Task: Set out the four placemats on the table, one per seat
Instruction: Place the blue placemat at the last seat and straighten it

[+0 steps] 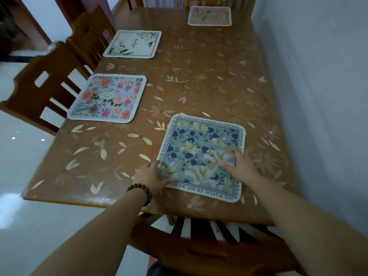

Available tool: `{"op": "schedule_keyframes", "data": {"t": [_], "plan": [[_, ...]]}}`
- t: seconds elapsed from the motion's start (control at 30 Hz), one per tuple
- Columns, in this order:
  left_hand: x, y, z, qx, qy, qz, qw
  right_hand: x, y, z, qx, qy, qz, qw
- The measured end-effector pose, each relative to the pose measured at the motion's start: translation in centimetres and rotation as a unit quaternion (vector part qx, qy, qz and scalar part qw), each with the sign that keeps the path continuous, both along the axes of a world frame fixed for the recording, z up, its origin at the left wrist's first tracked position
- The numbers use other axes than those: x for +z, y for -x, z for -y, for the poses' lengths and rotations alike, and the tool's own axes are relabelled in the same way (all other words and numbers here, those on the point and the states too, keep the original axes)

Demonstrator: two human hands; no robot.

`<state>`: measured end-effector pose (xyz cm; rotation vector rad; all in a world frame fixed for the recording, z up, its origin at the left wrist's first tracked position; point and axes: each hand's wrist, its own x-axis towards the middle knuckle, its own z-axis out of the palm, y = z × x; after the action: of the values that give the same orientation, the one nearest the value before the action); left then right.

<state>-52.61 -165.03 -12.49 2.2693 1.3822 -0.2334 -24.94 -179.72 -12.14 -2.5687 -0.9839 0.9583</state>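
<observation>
Starting at the left, two wooden chairs line that side of the desk, each with a mat in front: the pink rose placemat near, the white floral placemat further up. A pale pink placemat sits at the far end. So it looks like the last step, squaring up the blue floral placemat at the near seat. Left hand, beaded bracelet on the wrist, rests on the mat's left edge, fingers fairly straight, not pinching. Right hand lies flat with fingers spread on the mat's right part. Next move, I'd guess, is nudging it straight to the desk edge, then lifting off.
</observation>
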Motion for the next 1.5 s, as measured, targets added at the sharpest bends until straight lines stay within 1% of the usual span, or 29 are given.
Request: {"op": "schedule_keyframes", "data": {"t": [0.1,0.17,0.23,0.3,0.53,0.7,0.97,1.07,1.3,1.4,1.5], "plan": [[-0.5,-0.3,0.6,-0.005,0.031,0.013,0.999,-0.4,1.9,1.9,-0.033,-0.024,0.008,0.999],[-0.9,-0.8,1.1,-0.013,0.048,-0.003,0.999,-0.8,3.4,3.3,-0.048,-0.014,0.025,0.998],[-1.2,-1.1,1.7,-0.013,0.044,-0.016,0.999,-1.3,4.8,4.3,-0.056,-0.002,0.037,0.998],[-1.4,-1.1,1.9,-0.011,0.033,-0.011,0.999,-1.6,6.1,4.7,-0.057,0.004,0.035,0.998],[-1.0,-0.7,2.0,-0.017,0.023,0.014,1.0,-1.5,8.2,4.8,-0.032,0.009,0.034,0.999],[-0.5,-0.6,2.9,-0.009,0.033,0.008,0.999,-1.2,7.9,5.2,-0.011,0.027,0.043,0.999],[0.9,0.6,4.4,-0.018,0.085,0.007,0.996,-1.1,8.3,6.7,0.021,0.062,0.049,0.997],[1.7,0.8,4.9,-0.03,0.101,-0.01,0.994,-0.9,8.4,7.4,0.024,0.064,0.043,0.997],[2.8,1.6,6.0,-0.061,0.104,-0.05,0.991,-0.5,8.6,8.7,0.021,0.08,0.022,0.996],[3.2,1.4,5.9,-0.091,0.095,-0.085,0.988,0.0,8.6,8.9,0.021,0.095,0.006,0.995],[3.7,1.1,5.9,-0.098,0.076,-0.101,0.987,0.3,8.7,8.8,0.026,0.1,0.016,0.995]]}}
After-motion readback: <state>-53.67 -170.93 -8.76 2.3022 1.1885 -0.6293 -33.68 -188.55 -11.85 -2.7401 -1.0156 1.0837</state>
